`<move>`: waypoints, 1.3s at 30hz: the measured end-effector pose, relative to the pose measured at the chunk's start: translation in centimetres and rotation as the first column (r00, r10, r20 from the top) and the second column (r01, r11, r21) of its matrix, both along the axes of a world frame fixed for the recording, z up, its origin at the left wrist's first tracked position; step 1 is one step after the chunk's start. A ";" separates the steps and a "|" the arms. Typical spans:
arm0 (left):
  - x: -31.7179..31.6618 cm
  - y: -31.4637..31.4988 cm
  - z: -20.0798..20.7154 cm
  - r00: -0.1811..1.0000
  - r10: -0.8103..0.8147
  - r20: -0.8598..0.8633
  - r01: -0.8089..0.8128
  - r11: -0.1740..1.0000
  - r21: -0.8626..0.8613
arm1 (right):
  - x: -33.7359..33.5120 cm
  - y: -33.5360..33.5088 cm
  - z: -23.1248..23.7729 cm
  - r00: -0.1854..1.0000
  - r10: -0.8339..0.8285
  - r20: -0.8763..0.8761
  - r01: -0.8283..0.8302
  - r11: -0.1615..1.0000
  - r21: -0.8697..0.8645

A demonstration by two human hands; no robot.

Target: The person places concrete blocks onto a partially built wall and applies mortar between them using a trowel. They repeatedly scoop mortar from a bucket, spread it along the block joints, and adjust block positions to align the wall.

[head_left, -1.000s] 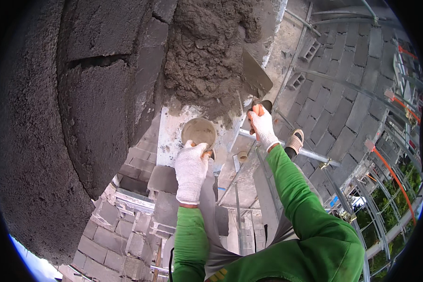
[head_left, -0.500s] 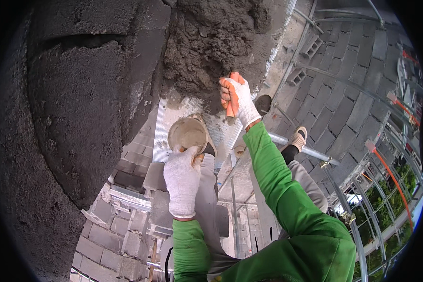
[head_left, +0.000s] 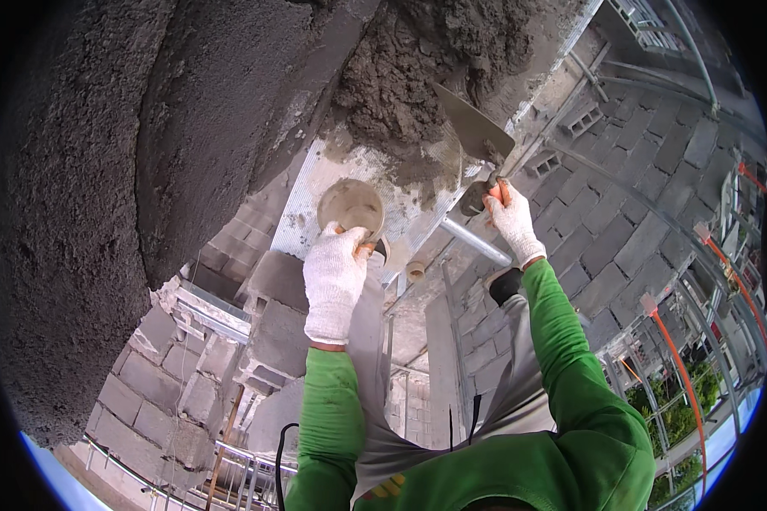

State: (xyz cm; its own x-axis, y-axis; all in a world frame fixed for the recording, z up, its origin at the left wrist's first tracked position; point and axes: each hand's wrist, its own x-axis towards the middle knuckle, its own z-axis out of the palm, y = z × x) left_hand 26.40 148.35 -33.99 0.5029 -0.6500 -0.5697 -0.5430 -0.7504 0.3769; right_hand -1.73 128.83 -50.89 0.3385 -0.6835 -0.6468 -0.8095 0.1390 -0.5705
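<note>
My left hand [head_left: 334,285], in a white knit glove, is closed on the near rim of a round, mortar-smeared tub [head_left: 350,207]. The tub is held over a ridged light-coloured sheet [head_left: 296,220]. In my right hand [head_left: 515,226], also gloved with orange-stained fingers, is a pointed trowel [head_left: 469,122], gripped at its handle. Its flat metal blade points up and left, beside the heap of wet grey mortar [head_left: 388,98]. A little mortar clings to the blade near the neck. A dark round thing [head_left: 474,200] lies left of my right hand.
A mortar-coated wall [head_left: 204,102] fills the left side. Grey blocks [head_left: 281,336] stand below it. Metal scaffold pipes [head_left: 477,241] cross on the right, with orange rods [head_left: 686,383] beyond. Block paving [head_left: 622,204] lies far below. A small ring [head_left: 415,271] sits near my leg.
My right hand has moved right, away from the mortar heap, and the trowel blade now shows. My left hand still holds the tub. The whole view has turned and shifted.
</note>
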 end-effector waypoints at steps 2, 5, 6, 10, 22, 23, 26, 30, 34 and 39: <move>0.3 0.2 -0.1 0.999 -0.017 0.031 0.018 1.000 -0.025 | -3.7 3.0 -0.9 0.968 0.198 -0.151 -0.167 0.966 0.196; 0.4 0.8 -0.2 0.998 -0.023 0.053 0.028 0.996 -0.080 | -5.8 5.4 -2.9 0.842 0.536 -0.068 -0.498 0.819 0.286; 0.3 0.9 -0.3 0.999 -0.020 0.035 0.023 0.995 -0.096 | -5.4 5.3 -3.7 0.839 0.542 -0.050 -0.491 0.794 0.358; 0.3 1.4 -0.6 0.999 -0.036 0.027 0.038 0.997 -0.071 | 2.6 1.9 -6.0 0.841 0.537 -0.064 -0.430 0.736 0.522; -0.8 1.6 0.0 0.998 -0.010 0.060 0.018 0.992 -0.121 | 11.1 -8.8 -0.5 0.982 0.036 0.185 -0.127 0.851 0.510; -0.8 1.8 -0.1 0.998 0.002 0.062 0.007 0.990 -0.141 | 11.1 -10.2 0.6 0.974 -0.025 0.227 -0.105 0.832 0.545; -0.7 1.7 -0.2 1.000 0.011 0.021 -0.009 0.995 -0.100 | 12.2 -14.0 4.4 0.900 -0.315 0.300 0.035 0.739 0.672; -0.2 1.4 0.1 0.999 -0.004 0.040 0.009 0.995 -0.103 | 10.8 -12.3 6.8 0.974 -0.177 0.142 0.037 0.741 0.670; -0.2 1.0 0.3 0.999 -0.010 0.040 0.014 0.996 -0.091 | 8.4 -1.5 0.8 0.977 0.201 -0.065 -0.096 0.695 0.713; -0.8 0.5 -0.2 0.999 -0.020 0.035 0.021 1.000 -0.021 | 13.6 4.9 -6.5 0.957 0.289 -0.002 -0.218 0.724 0.654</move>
